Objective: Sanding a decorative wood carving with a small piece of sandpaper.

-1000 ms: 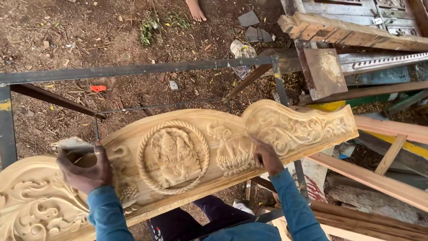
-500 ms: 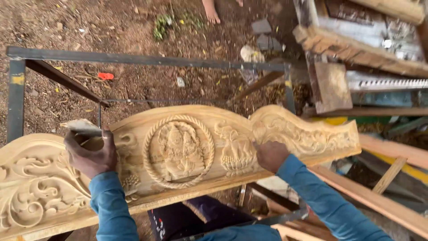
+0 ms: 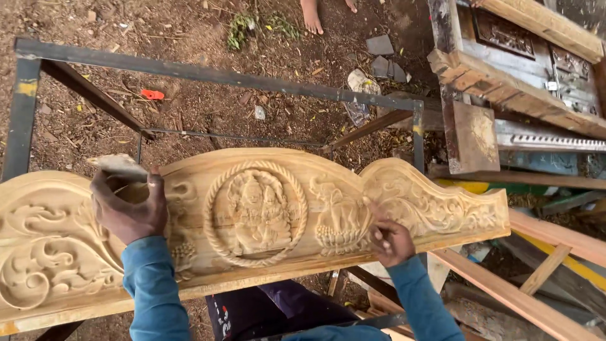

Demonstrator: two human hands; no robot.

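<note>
Carved panel [image 3: 265, 215] lies across a metal frame [image 3: 208, 72], running 9 to 3 o'clock, round figure medallion [image 3: 255, 211] at centre. Left hand [image 3: 129, 208] at approx 9 o'clock of the medallion: fingers curled tight round a folded pale sheet [image 3: 118, 167], prob. sandpaper, pressed on the carving. Right hand [image 3: 391, 240] at 3–4 o'clock of the medallion, fingers half bent, tips touching the panel by the elephant relief [image 3: 341, 221]; holds nothing visible. Bare foot [image 3: 310, 16] of another person at 12 o'clock, well apart. Timber stack [image 3: 524, 82] at 2 o'clock.
</note>
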